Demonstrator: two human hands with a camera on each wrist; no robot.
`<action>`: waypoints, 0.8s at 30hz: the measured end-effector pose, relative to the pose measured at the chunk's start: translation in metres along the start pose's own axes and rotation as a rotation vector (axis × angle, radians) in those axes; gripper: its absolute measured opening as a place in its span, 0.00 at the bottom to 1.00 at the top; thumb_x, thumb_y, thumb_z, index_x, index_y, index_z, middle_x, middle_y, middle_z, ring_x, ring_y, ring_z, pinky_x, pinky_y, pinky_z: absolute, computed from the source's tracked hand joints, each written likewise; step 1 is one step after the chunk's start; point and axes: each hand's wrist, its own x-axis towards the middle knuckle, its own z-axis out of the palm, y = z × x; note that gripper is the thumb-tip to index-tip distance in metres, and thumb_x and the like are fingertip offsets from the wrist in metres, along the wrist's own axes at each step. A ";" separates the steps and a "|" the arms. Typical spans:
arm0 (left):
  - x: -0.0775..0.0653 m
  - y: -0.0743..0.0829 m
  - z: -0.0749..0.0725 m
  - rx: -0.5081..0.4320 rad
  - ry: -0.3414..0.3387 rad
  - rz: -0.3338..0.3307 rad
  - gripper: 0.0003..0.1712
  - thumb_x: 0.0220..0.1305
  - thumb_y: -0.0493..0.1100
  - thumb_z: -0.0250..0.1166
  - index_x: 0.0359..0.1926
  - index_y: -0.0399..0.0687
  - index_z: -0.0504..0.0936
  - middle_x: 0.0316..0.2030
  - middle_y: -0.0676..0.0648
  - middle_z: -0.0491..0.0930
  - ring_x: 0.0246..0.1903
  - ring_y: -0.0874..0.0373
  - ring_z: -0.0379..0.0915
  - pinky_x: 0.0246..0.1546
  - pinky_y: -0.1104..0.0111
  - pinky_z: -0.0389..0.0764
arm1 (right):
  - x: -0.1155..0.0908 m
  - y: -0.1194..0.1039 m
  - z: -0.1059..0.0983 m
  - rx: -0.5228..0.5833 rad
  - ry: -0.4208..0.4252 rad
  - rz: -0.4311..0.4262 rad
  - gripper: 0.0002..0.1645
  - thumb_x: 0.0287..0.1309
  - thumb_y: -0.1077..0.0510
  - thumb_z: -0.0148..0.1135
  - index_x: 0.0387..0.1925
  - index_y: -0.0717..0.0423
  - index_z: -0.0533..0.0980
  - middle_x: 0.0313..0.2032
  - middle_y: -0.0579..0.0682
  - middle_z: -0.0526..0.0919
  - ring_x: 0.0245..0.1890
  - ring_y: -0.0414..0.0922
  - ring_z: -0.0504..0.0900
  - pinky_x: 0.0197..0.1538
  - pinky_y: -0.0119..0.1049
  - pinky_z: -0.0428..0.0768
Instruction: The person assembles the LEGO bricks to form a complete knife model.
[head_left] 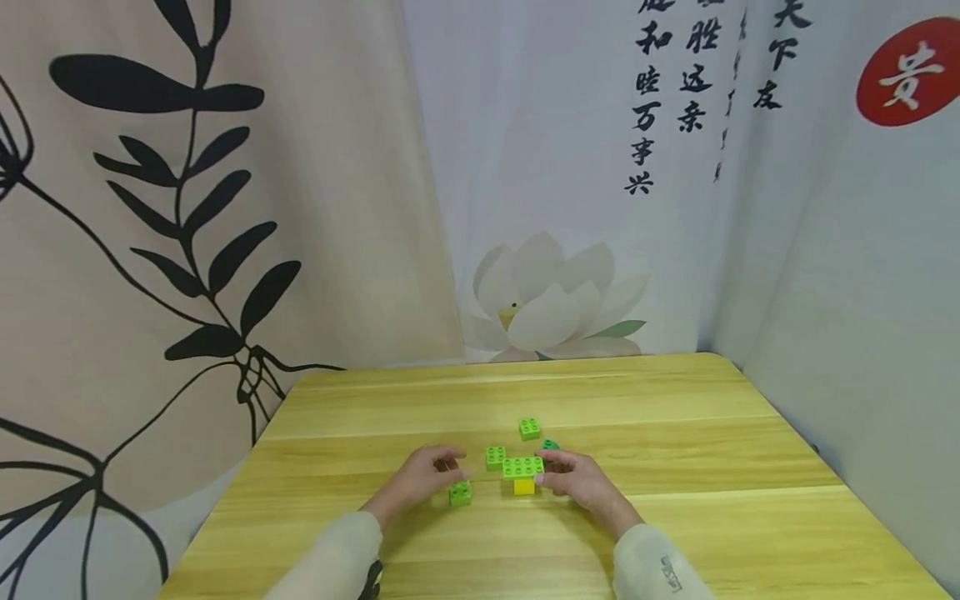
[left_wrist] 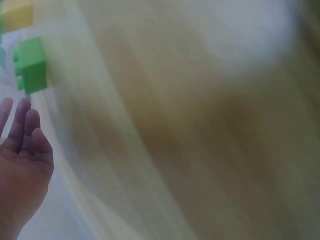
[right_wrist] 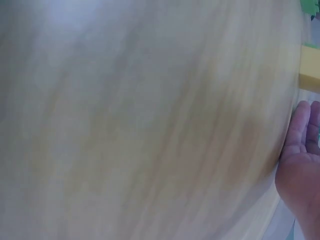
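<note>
A lime-green building block (head_left: pixel 522 467) sits across a yellow block (head_left: pixel 524 486) in the head view, forming a small stack. My right hand (head_left: pixel 579 481) is at the stack's right side, thumb tip right by its edge, fingers loosely bent. In the right wrist view, the fingers extend toward the yellow block (right_wrist: pixel 310 69). My left hand (head_left: pixel 426 479) hovers beside a small green block (head_left: pixel 460 494), fingertips just above and behind it. The left wrist view has that hand (left_wrist: pixel 25 165) with nothing in the palm and a green block (left_wrist: pixel 33 66) beyond the fingertips.
Another lime-green block (head_left: pixel 495 457) lies left of the stack, and one more green block (head_left: pixel 529 428) stands farther back. A darker green block (head_left: pixel 551 445) is partly hidden behind my right fingers. The wooden table (head_left: pixel 360 417) ends at printed curtains (head_left: pixel 375 208).
</note>
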 end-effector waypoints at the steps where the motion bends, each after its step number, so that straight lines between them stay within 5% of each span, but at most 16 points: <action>1: -0.002 -0.002 -0.001 -0.008 -0.006 -0.002 0.28 0.67 0.51 0.67 0.60 0.37 0.77 0.41 0.50 0.78 0.43 0.54 0.71 0.42 0.62 0.75 | 0.000 0.000 0.000 0.005 -0.003 -0.002 0.34 0.58 0.57 0.71 0.64 0.62 0.72 0.46 0.53 0.78 0.43 0.47 0.73 0.46 0.42 0.78; 10: -0.022 -0.013 -0.008 -0.080 -0.067 -0.053 0.33 0.62 0.51 0.71 0.62 0.38 0.75 0.47 0.47 0.78 0.48 0.52 0.71 0.49 0.56 0.76 | -0.001 0.001 0.001 0.016 -0.019 -0.026 0.34 0.59 0.57 0.71 0.65 0.63 0.71 0.45 0.53 0.78 0.42 0.47 0.73 0.45 0.42 0.78; 24: -0.020 -0.020 0.002 0.006 -0.014 -0.060 0.31 0.55 0.51 0.76 0.56 0.44 0.80 0.47 0.50 0.76 0.47 0.54 0.69 0.49 0.58 0.73 | -0.001 0.005 0.002 0.021 0.000 -0.023 0.34 0.59 0.57 0.71 0.65 0.63 0.72 0.47 0.53 0.78 0.45 0.47 0.73 0.47 0.43 0.79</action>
